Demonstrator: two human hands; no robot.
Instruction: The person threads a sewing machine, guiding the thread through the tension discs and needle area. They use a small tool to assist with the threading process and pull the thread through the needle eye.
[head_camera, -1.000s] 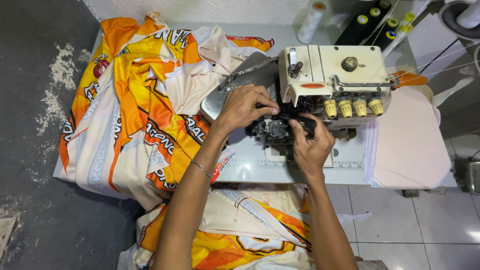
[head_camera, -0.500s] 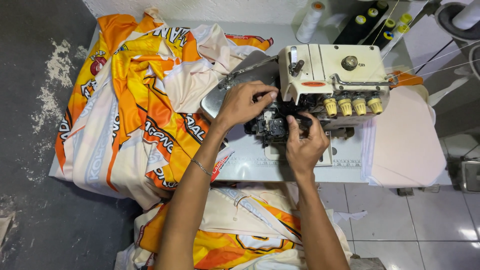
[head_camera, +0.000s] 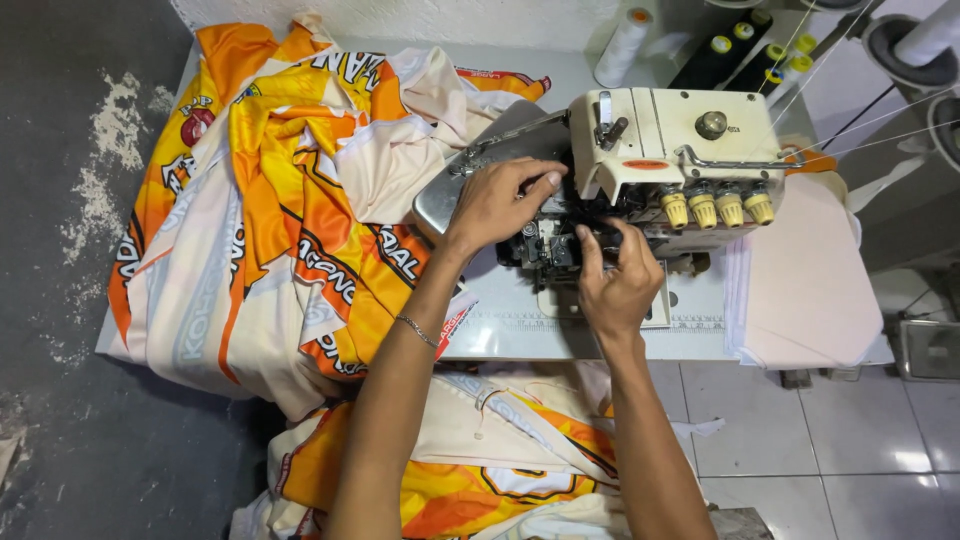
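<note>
Head view, looking down on a white work table (head_camera: 520, 330) carrying a cream-coloured overlock sewing machine (head_camera: 675, 150) with a row of four yellow tension knobs (head_camera: 715, 207) along its front. Both hands are in at the dark stitching mechanism (head_camera: 550, 240) under the machine's head, which probably explains the close, hunched placement: fine work at the needle area. Left hand (head_camera: 495, 205) lies palm down over the curved grey metal cover plate (head_camera: 450, 190), fingers loosely bent, tips touching the mechanism's left side; whether it pinches anything I cannot tell. Right hand (head_camera: 615, 285) comes up from below, fingers curled, forefinger extended into the mechanism; any thread or small part held there is too small to make out. A thin bracelet (head_camera: 415, 330) sits on the left forearm. A heap of orange, yellow and cream printed fabric (head_camera: 270, 220) is piled on the table's left half, pushed clear of the needle; more of the same cloth (head_camera: 480, 470) lies in the lap below. A stack of pale pink fabric pieces (head_camera: 800, 280) rests right of the machine. White thread cone (head_camera: 622, 45) stands behind.
</note>
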